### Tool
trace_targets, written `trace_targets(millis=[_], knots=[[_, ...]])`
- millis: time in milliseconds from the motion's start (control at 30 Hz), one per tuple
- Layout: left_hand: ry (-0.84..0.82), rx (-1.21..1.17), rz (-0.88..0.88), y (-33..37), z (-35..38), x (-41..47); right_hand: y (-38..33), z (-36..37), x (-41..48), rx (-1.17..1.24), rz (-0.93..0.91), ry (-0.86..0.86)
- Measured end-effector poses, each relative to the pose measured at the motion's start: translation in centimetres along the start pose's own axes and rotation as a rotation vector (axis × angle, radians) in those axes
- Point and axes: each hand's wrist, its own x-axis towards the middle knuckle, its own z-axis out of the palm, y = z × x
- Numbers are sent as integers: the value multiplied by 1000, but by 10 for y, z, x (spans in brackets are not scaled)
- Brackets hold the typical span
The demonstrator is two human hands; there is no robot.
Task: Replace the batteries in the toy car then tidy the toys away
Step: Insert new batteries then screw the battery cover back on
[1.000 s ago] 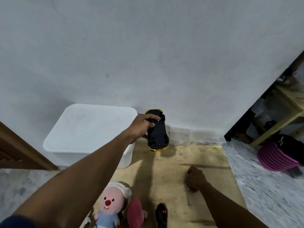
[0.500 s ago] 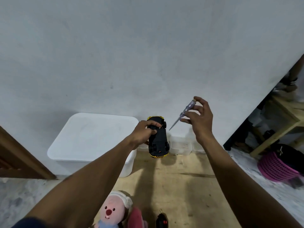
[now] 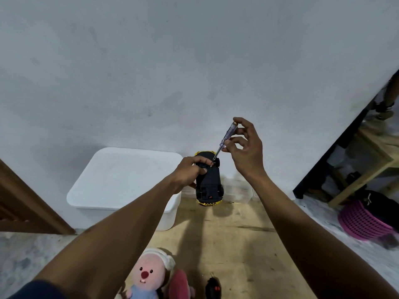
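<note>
My left hand (image 3: 188,173) grips a black toy car with yellow trim (image 3: 209,184), held up in the air with its underside facing me. My right hand (image 3: 245,148) pinches a clear-handled screwdriver (image 3: 225,139) near its top. The screwdriver slants down to the left and its tip meets the car's underside near the far wheels. A black remote control (image 3: 213,288) lies on the wooden board (image 3: 233,244) at the bottom. A pink plush toy (image 3: 149,275) sits beside it, at the bottom centre.
A white lidded storage box (image 3: 121,180) stands against the wall on the left. Small clear containers (image 3: 239,190) line the wall behind the car. A pink basket (image 3: 364,221) and a wooden shelf frame (image 3: 367,169) are on the right. A brown wooden edge (image 3: 26,201) is at far left.
My right hand picked the screwdriver up off the board, raised it, and has now brought its tip down to the car's underside. My left hand keeps the car in about the same place.
</note>
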Motion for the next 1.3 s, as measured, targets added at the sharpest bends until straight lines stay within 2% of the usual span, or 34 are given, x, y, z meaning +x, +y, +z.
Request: trace_targets(millis=[500,767,1000,1300], knots=[[15,-20,-2,6,-2,-7,-6,6,-5,-55,-87,-74],[35,-48,35,5,0,-7,0,13,-15,-177,-229,29],[56,-45,35,1,-3,-7,4,9,-17,-168,-197,35],[49,-39,38,1,-2,-4,4,7,-12,-177,-225,-57]])
